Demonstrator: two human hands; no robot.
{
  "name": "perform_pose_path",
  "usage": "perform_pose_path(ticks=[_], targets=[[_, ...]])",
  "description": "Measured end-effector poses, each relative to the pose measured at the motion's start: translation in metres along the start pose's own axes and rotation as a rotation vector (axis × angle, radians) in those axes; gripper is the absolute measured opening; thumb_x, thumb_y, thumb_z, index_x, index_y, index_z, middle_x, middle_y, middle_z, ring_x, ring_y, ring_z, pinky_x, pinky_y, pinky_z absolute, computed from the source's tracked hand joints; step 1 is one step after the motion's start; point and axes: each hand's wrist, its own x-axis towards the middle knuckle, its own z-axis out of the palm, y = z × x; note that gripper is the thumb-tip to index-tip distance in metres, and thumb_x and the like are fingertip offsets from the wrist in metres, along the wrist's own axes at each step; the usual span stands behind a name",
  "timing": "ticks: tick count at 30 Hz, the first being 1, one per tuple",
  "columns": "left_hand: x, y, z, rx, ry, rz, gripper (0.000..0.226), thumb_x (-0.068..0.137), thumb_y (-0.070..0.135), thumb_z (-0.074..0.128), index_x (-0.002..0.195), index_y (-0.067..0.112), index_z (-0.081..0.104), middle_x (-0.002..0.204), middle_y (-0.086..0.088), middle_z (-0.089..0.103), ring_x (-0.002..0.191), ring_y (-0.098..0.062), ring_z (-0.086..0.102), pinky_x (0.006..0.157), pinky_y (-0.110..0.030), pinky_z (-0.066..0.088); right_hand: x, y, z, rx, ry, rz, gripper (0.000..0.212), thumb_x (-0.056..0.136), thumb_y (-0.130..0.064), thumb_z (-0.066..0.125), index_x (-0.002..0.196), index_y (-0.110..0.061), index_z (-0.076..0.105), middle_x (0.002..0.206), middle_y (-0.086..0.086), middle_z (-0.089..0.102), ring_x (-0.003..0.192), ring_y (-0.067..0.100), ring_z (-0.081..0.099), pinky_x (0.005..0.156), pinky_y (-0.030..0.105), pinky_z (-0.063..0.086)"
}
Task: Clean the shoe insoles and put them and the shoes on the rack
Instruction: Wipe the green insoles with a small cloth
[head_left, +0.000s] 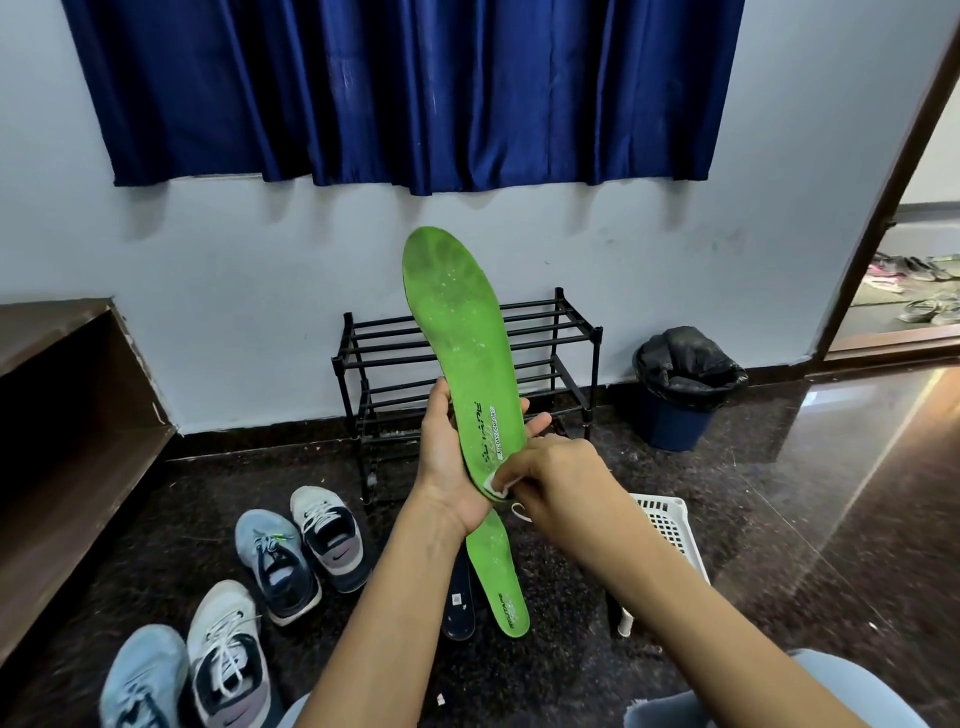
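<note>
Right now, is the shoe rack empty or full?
Empty, as far as shows: the black rack's bars are bare, though the held green insole hides its middle. The shoes sit on the floor.

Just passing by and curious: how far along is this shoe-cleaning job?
Early, it seems. In hand: the left hand holds a green insole upright, visibly smudged, while the right hand pinches a white wipe at its heel. Left: a second green insole and dark insoles lie on the floor, four shoes beside them; none is on the rack. Nothing looks finished.
</note>
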Motion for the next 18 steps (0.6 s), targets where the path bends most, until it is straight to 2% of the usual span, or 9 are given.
perform_pose_path(ticks=[2,5,8,10,11,12,14,16,18], targets=[[0.0,-0.001,0.001,0.017,0.005,-0.003,0.07,0.093,0.065,0.035,0.102,0.004,0.068,0.098,-0.017,0.068,0.09,-0.037,0.07,0.077,-0.043,0.056,0.0,0.0,0.004,-0.021,0.041,-0.04,0.021,0.076,-0.006,0.056,0.082,-0.015,0.075,0.082,0.007,0.068,0.081,0.027,0.063,0.069,0.038,0.053],[0.001,0.001,-0.002,0.022,-0.003,-0.008,0.071,0.092,0.066,0.035,0.104,0.004,0.068,0.101,-0.016,0.068,0.092,-0.037,0.07,0.07,-0.041,0.058,0.001,-0.002,0.004,0.073,0.044,-0.025,0.019,0.077,-0.012,0.059,0.084,-0.019,0.075,0.084,0.005,0.07,0.08,0.021,0.065,0.073,0.033,0.052],[0.002,0.007,-0.007,0.006,-0.016,-0.001,0.069,0.092,0.065,0.038,0.099,0.004,0.07,0.095,-0.016,0.069,0.089,-0.039,0.07,0.069,-0.042,0.059,0.003,-0.004,0.0,0.152,-0.009,-0.029,0.015,0.076,-0.006,0.071,0.085,-0.016,0.077,0.084,0.002,0.072,0.075,0.007,0.061,0.071,0.005,0.041],[0.001,0.01,-0.009,0.005,-0.017,0.001,0.068,0.09,0.065,0.039,0.097,0.004,0.07,0.092,-0.016,0.068,0.085,-0.039,0.071,0.075,-0.044,0.057,0.004,-0.005,-0.001,0.12,-0.033,-0.042,0.014,0.076,-0.008,0.069,0.084,-0.016,0.077,0.083,0.001,0.072,0.073,0.005,0.061,0.069,0.0,0.037],[0.001,0.011,-0.009,0.007,-0.014,0.001,0.068,0.09,0.065,0.04,0.096,0.005,0.07,0.091,-0.016,0.067,0.084,-0.039,0.071,0.079,-0.045,0.055,0.005,-0.004,0.001,0.093,-0.025,-0.057,0.016,0.074,-0.01,0.064,0.082,-0.017,0.077,0.082,0.001,0.071,0.073,0.009,0.063,0.071,0.005,0.041],[0.001,0.011,-0.009,0.01,-0.009,0.004,0.067,0.09,0.065,0.04,0.095,0.005,0.07,0.091,-0.016,0.066,0.083,-0.039,0.071,0.083,-0.045,0.053,0.006,-0.003,0.004,0.056,-0.01,-0.079,0.019,0.071,-0.009,0.06,0.079,-0.017,0.076,0.08,0.001,0.071,0.075,0.016,0.064,0.072,0.017,0.049],[0.001,0.011,-0.007,0.024,0.0,0.017,0.067,0.09,0.066,0.038,0.094,0.007,0.069,0.091,-0.016,0.065,0.081,-0.038,0.071,0.084,-0.043,0.053,0.006,-0.002,0.008,-0.023,0.044,-0.103,0.021,0.07,-0.008,0.056,0.077,-0.016,0.075,0.079,0.004,0.069,0.076,0.026,0.064,0.066,0.036,0.055],[0.001,0.012,-0.006,0.027,0.0,0.024,0.068,0.091,0.066,0.037,0.093,0.007,0.069,0.091,-0.016,0.064,0.08,-0.037,0.071,0.083,-0.042,0.053,0.005,-0.003,0.01,-0.061,0.092,-0.121,0.019,0.073,-0.01,0.057,0.08,-0.015,0.074,0.082,0.005,0.067,0.078,0.028,0.062,0.063,0.038,0.054],[0.002,0.013,-0.005,0.023,-0.004,0.026,0.068,0.091,0.066,0.037,0.092,0.006,0.07,0.091,-0.016,0.065,0.081,-0.037,0.071,0.081,-0.04,0.054,0.004,-0.004,0.011,-0.028,0.112,-0.152,0.019,0.074,-0.01,0.059,0.084,-0.014,0.074,0.083,0.003,0.068,0.08,0.025,0.063,0.068,0.032,0.052]])
